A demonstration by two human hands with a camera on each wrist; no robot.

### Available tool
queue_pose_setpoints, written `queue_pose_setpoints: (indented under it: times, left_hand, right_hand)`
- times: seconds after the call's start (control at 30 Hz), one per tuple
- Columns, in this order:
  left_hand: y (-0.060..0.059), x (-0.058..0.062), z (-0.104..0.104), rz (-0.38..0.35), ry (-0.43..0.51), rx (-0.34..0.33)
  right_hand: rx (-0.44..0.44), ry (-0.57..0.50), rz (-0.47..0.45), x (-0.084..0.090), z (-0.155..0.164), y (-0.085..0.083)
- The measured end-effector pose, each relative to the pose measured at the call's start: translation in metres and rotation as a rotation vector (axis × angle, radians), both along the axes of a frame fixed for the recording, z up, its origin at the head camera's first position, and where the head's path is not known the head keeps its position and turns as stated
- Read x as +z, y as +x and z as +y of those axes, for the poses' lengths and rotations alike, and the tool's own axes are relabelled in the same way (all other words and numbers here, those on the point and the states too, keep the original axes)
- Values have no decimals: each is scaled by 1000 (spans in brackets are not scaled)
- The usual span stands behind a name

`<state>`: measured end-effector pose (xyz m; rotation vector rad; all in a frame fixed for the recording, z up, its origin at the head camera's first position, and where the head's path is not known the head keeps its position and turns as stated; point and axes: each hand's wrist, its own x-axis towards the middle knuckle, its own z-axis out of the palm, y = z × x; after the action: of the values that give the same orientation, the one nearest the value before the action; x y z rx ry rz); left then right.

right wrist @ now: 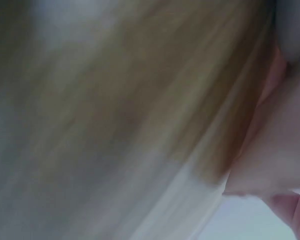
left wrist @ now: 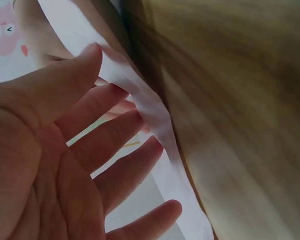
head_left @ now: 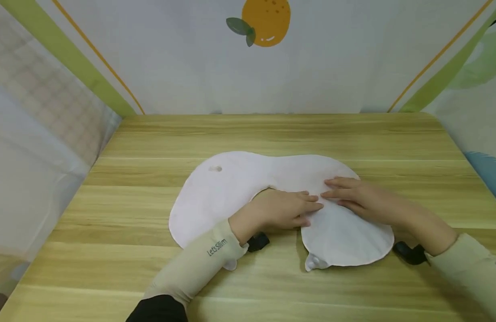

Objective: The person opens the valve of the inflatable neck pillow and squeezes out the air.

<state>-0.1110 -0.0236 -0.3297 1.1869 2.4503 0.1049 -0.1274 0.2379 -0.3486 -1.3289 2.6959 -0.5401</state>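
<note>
A flat white U-shaped cloth piece (head_left: 215, 201) lies on the wooden table with its opening toward me. It has a small grey mark near its upper left and a small gathered tip (head_left: 314, 261) at the near end of its right lobe. My left hand (head_left: 286, 209) reaches across the opening, its straight fingers touching the inner edge of the right lobe. In the left wrist view, the spread fingers (left wrist: 125, 175) meet the cloth's edge without curling round it. My right hand (head_left: 362, 199) rests on the right lobe with straight fingers. The right wrist view is blurred.
The wooden table (head_left: 111, 214) extends around the cloth. Behind it hangs a white curtain (head_left: 183, 58) printed with an orange fruit. Black wrist-camera parts show beside the left wrist (head_left: 257, 242) and the right wrist (head_left: 409, 253).
</note>
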Motion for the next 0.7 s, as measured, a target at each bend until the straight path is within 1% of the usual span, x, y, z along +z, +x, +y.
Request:
queue_pose_setpoints:
  times: [0.1, 0.23, 0.33, 0.5, 0.7]
  left_hand:
    - [1, 0, 1, 7, -27, 3]
    - [1, 0, -2, 4, -18, 5]
    - [1, 0, -3, -8, -1, 9]
    - [-1, -2, -6, -27, 12, 14]
    - [-4, 0, -9, -44, -8, 30]
  right_hand:
    - [-34, 26, -61, 0, 1, 0]
    - [-61, 44, -131, -1, 4, -1]
    - [-61, 45, -150, -4, 7, -2]
    - [-71, 33, -151, -9, 16, -4]
    - [-83, 77, -177, -12, 24, -6]
